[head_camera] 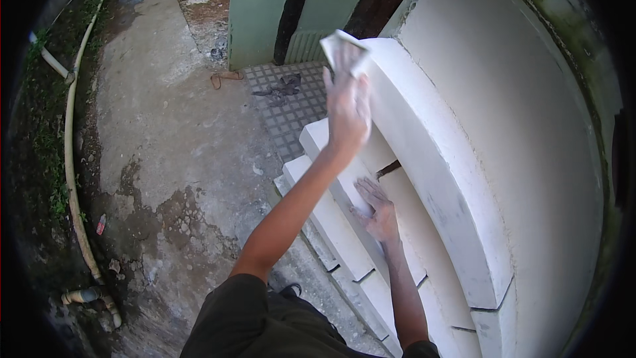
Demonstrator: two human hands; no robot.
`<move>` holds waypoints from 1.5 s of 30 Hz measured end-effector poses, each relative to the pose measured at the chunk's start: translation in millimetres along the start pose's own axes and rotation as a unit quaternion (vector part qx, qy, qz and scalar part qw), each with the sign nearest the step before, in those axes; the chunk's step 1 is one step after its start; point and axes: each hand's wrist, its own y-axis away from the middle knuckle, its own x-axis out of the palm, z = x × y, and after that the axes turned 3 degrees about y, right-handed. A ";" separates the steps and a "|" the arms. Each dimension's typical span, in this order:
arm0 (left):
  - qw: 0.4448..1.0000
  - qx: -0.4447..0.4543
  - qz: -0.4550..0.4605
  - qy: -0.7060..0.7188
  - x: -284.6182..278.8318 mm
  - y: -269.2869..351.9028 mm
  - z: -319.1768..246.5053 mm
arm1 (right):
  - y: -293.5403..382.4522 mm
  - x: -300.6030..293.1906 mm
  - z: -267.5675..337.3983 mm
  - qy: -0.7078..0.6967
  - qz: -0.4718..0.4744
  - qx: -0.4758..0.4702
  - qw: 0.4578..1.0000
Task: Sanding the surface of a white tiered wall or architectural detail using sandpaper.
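Note:
Stretched out ahead, my left hand [348, 109] is blurred and dusted with white powder. Under its fingers it holds a pale folded sheet [328, 45], perhaps sandpaper, at the far end of the top white moulding [422, 134]. My right hand [381, 216], also powdery, lies flat with fingers spread on a lower white ledge [343, 184]. Nothing is in its grip. The white pieces are stacked in steps, with dark gaps at some joints. Whether the sheet touches the moulding cannot be told.
A pale curved wall panel [512, 109] rises at right. Beyond the steps are grey patterned tiles [308, 89] with a dark crumpled cloth [283, 85], sandals [226, 77] and a green wall [258, 15]. Along the left of the concrete path [189, 124] runs a plastic pipe [70, 149], near a small bottle [101, 224].

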 end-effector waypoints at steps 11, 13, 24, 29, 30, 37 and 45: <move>0.998 -0.046 0.018 0.047 8.1 11.6 -13.3 | 0.8 0.9 -12.7 -0.010 -0.001 -0.012 1.000; 0.984 0.132 0.018 -0.115 22.7 35.6 -20.4 | -5.1 0.8 -15.7 -0.003 -0.003 -0.008 1.000; 0.918 0.322 0.188 -0.134 -19.5 19.2 -56.6 | -0.2 2.8 -14.7 -0.006 -0.006 -0.004 1.000; 0.877 0.308 0.111 -0.353 -68.6 -79.9 -20.7 | -5.5 3.5 -5.9 -0.018 -0.021 -0.033 0.999; 0.867 0.127 0.209 -0.435 -79.0 -89.5 -34.1 | -4.0 3.1 -7.2 -0.016 -0.020 -0.036 0.999; 0.912 0.361 0.126 -0.153 -20.7 3.7 -69.9 | 2.7 1.8 -12.8 -0.006 -0.008 0.005 1.000; 0.835 0.374 0.225 -0.335 -45.3 -65.2 -48.5 | -1.3 3.7 -7.7 -0.030 -0.033 -0.024 0.999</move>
